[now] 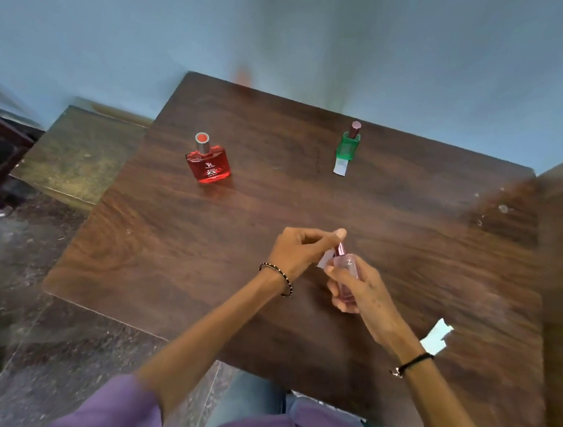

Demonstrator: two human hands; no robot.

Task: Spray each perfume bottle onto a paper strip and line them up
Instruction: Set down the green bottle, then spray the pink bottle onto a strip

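Dark wood-grain laminate is covering the table (174,255), which is standing against a pale blue wall (119,29) over a worn, speckled floor (6,274). Near the middle of the table, the right hand (360,290) is wrapping its fingers around a pink perfume bottle (347,280), while the left hand (299,249) is pinching a paper strip (325,258) just beside the bottle's neck. A red perfume bottle (208,161) is standing upright toward the far left, well apart from a green perfume bottle (348,144) that is sitting on the end of a second paper strip (342,167). More torn paper (436,336) is lying by the right wrist.
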